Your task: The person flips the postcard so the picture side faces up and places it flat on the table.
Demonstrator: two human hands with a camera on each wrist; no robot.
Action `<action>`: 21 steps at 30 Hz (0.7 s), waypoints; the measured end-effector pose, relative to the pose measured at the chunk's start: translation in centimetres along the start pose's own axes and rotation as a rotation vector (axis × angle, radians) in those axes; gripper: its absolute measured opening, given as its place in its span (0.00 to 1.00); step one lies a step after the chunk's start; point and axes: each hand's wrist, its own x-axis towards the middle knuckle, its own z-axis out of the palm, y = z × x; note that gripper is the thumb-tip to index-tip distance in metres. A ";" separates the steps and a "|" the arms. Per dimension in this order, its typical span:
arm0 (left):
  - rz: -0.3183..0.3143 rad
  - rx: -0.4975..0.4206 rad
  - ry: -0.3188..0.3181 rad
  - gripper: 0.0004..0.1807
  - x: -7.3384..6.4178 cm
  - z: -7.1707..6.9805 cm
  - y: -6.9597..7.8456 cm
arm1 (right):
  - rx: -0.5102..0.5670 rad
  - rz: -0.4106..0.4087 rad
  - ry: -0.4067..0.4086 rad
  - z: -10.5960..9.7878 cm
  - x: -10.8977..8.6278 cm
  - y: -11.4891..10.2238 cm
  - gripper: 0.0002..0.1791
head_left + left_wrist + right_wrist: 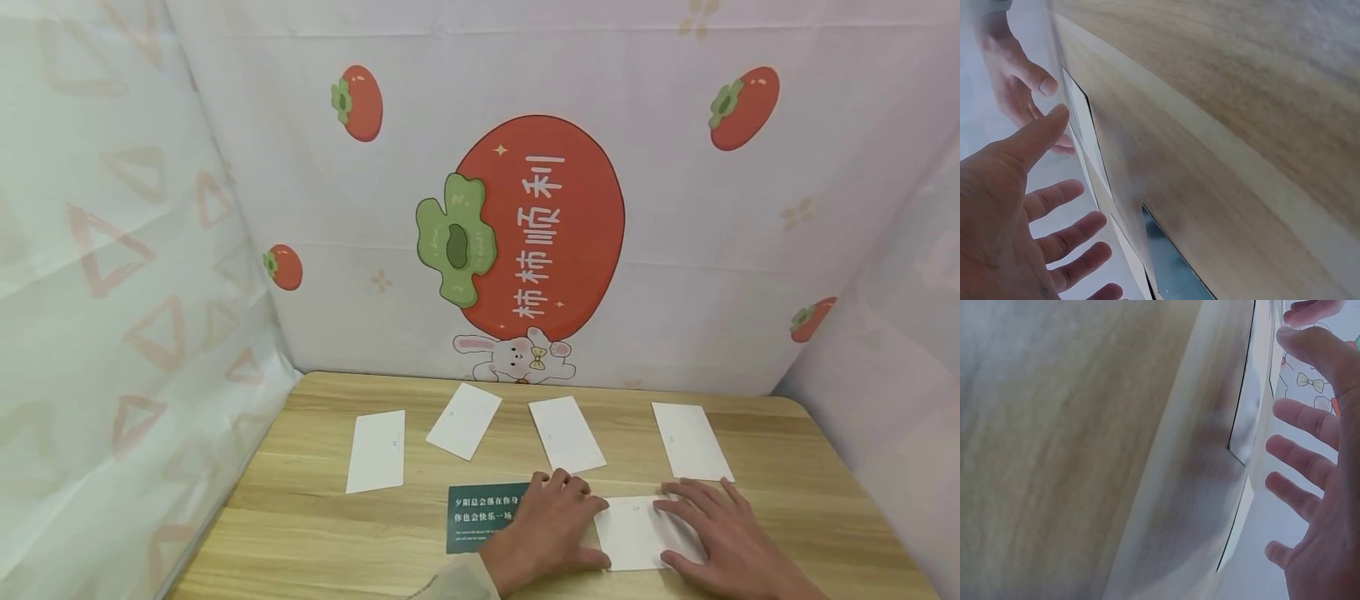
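A white card (630,535) with tiny print lies flat near the front of the table, between my two hands. My left hand (547,527) is at its left side, thumb and fingertips by the edge. My right hand (716,535) is over its right part, fingers spread and covering that end. Both wrist views show the fingers apart and only slightly bent, with nothing gripped; whether the fingertips touch the white card (1249,415) I cannot tell. Left of it lies a dark green card (468,527) with white lettering, its right part hidden by my left hand.
Several more white cards lie face-up in a row behind: one at far left (377,452), a tilted one (464,422), one in the middle (567,435), one at right (692,442). A persimmon-printed cloth (660,333) rises behind the wooden table (300,517).
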 end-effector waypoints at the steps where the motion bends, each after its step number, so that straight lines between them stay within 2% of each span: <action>1: 0.002 0.004 0.003 0.36 0.0 0.0 0.0 | -0.003 -0.001 -0.005 -0.1 0.0 0.0 0.36; 13: 0.032 0.064 0.025 0.38 0.2 0.1 0.8 | -0.035 0.033 -0.062 -0.6 -0.9 0.9 0.46; 21: 0.048 0.113 0.051 0.38 -0.2 0.4 1.1 | -0.007 0.071 -0.096 -0.5 -1.5 1.0 0.47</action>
